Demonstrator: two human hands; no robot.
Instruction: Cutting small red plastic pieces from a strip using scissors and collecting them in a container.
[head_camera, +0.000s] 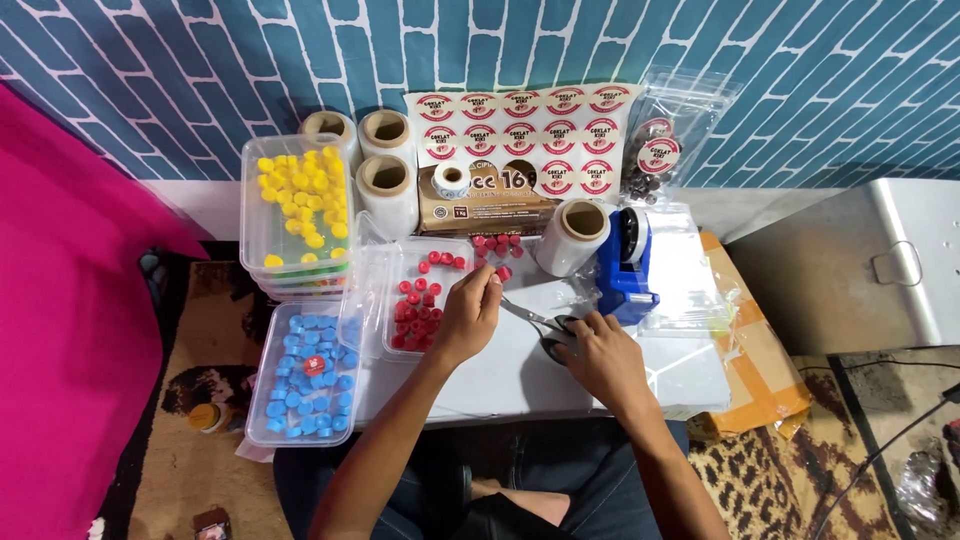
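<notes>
- Scissors (535, 320) on white tabletop (500, 380), handles at 4 o'clock inside right hand (600, 355), blades aimed toward 10 o'clock.
- Right hand closed around scissor handles, resting near front middle of tabletop.
- Left hand (468, 315) pinched shut on small red cap (503, 273), fingertips at 12 o'clock of that hand, just beside scissor tips.
- Loose red caps (497, 243) clustered at 12 o'clock of left hand, touching one another.
- Clear tub of red caps (420, 300) at 9 o'clock of left hand, lid off.
- Clear tub of blue caps (305, 375) at 8 o'clock, off table edge, one red round sticker on top.
- Stacked tubs with yellow caps (300, 200) at 10 o'clock.
- Rolls of clear film (388, 178) at 11 o'clock; one more roll (572, 236) at 1 o'clock of left hand.
- Blue tape dispenser (627, 265) at 12 o'clock of right hand, just beside that roll.
- Sheet of round red-and-white stickers (520, 135) leaning on brick-patterned wall at 12 o'clock.
- Clear zip bag (660, 150) with dark pieces at 1 o'clock.
</notes>
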